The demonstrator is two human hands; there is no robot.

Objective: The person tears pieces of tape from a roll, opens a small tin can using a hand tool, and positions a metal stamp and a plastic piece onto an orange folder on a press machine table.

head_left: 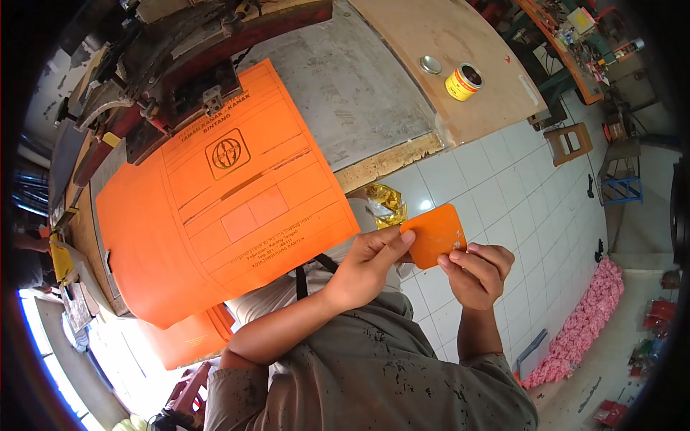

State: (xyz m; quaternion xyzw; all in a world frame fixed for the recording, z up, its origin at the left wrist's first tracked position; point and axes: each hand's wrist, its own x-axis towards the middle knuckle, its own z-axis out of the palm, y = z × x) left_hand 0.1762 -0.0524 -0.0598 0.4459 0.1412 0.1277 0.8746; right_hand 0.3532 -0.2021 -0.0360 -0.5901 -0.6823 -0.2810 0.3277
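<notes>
Both hands hold a small orange square piece (433, 235) with rounded corners and pale marks near its lower right edge. My left hand (365, 267) pinches its left edge between thumb and fingers. At the lower right corner, my right hand (478, 274) grips it with thumb and fingertips. To the left of my hands, a large orange printed sheet (237, 194) lies on the worktable, with dark lettering and a round emblem. Its near edge hangs over the table edge, close to my left wrist.
A dark press-like frame (180, 86) spans the table's far left. An opened yellow tin (463, 82) and its lid (430, 65) stand on a brown board. Gold foil (386, 205) is below the table edge. Pink material (582, 323) and a wooden stool (568, 144) are on the tiled floor.
</notes>
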